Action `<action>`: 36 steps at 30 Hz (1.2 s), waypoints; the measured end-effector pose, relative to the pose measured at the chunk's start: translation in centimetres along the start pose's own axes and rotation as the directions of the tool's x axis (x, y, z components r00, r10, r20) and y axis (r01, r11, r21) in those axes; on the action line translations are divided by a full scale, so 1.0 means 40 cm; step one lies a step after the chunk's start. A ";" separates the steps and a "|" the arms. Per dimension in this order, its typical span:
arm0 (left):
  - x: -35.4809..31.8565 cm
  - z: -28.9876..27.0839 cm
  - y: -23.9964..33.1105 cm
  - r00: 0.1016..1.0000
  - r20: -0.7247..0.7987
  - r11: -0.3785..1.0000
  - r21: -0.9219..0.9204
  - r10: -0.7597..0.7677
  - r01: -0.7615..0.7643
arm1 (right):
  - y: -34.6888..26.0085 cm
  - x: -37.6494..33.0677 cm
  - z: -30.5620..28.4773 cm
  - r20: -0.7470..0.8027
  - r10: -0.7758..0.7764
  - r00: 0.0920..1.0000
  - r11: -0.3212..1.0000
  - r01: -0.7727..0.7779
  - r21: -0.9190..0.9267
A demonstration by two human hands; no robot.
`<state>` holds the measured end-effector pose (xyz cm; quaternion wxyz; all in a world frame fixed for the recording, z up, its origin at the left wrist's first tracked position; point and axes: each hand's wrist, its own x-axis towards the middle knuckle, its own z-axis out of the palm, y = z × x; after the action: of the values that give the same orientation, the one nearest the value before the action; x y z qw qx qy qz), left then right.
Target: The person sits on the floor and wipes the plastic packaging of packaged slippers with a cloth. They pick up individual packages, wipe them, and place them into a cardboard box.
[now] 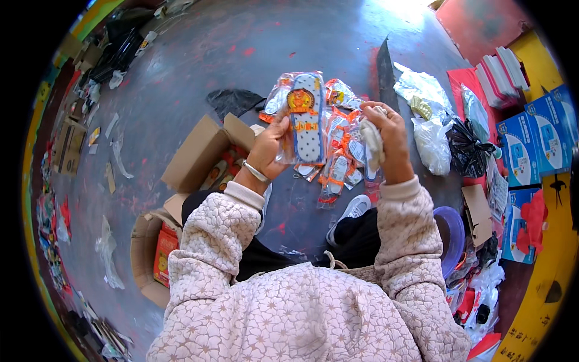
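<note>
My left hand is closed on the left edge of a clear plastic packet of insoles. A pale insole with small dark marks and a blue border shows through it, under an orange label. My right hand, also closed, grips a crumpled white cloth that hangs from its fingers. Between and beyond my hands, a loose heap of similar orange-and-clear packets lies on the floor, partly hidden by the raised packet.
An open cardboard box stands left of my knee, and a second carton holds red packages. Black plastic lies beyond. At the right are white plastic bags, a purple tub and blue boxes.
</note>
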<state>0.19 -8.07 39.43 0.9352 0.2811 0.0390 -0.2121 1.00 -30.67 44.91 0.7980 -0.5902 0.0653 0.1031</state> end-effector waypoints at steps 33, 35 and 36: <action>-0.052 0.035 -0.030 0.858 0.226 0.869 0.311 -0.462 0.386 | 0.035 0.055 -0.019 -0.088 -0.241 0.966 0.676 0.102 -0.730; -0.052 0.030 -0.040 0.851 0.264 0.884 0.251 -0.454 0.394 | 0.034 0.072 -0.052 -0.182 -0.268 0.946 0.723 0.072 -0.687; -0.060 0.039 -0.048 0.857 0.268 0.892 0.238 -0.440 0.383 | 0.030 0.082 -0.070 -0.198 -0.292 0.936 0.702 0.069 -0.709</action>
<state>-2.87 -9.46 40.21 0.8332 0.3102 -0.0704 -0.4523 3.93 -32.74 42.24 0.5068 -0.8568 0.0817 -0.0493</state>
